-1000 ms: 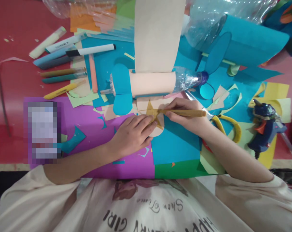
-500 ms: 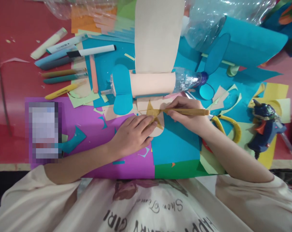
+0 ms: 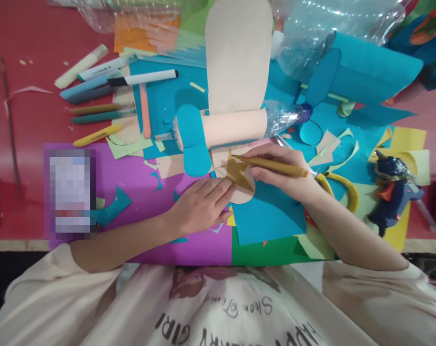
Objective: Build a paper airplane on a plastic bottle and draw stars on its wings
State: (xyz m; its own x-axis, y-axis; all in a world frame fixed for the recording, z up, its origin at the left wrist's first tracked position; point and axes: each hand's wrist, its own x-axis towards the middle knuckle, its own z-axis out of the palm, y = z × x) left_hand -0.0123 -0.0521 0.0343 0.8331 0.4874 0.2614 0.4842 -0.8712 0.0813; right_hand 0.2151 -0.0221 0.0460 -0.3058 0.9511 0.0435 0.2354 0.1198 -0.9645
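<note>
My right hand [image 3: 288, 173] grips an ochre felt-tip pen [image 3: 275, 166], its tip touching a gold-brown coloured star [image 3: 241, 173]. That star is on the rounded end of a peach paper strip [image 3: 243, 196]. Fingertips of my left hand [image 3: 203, 204] press on the strip's left edge, the fingers stretched out. Just beyond lies a clear plastic bottle [image 3: 282, 117] with a purple cap, its middle wrapped in peach paper [image 3: 235, 127]. A blue paper piece with rounded ends [image 3: 192, 139] covers its left end. The strip's far end [image 3: 237, 62] extends beyond the bottle.
Several pens [image 3: 105, 108] lie at the left, above a blurred-out phone-like object [image 3: 71, 192]. On the right are yellow-handled scissors [image 3: 347, 192], a dark blue glue gun [image 3: 394, 192] and a blue paper roll [image 3: 378, 67]. Paper scraps [image 3: 131, 146] are scattered about.
The pen tip has moved up and left towards the star's upper point. My left fingers have drawn back slightly off the star. The view has shifted a little.
</note>
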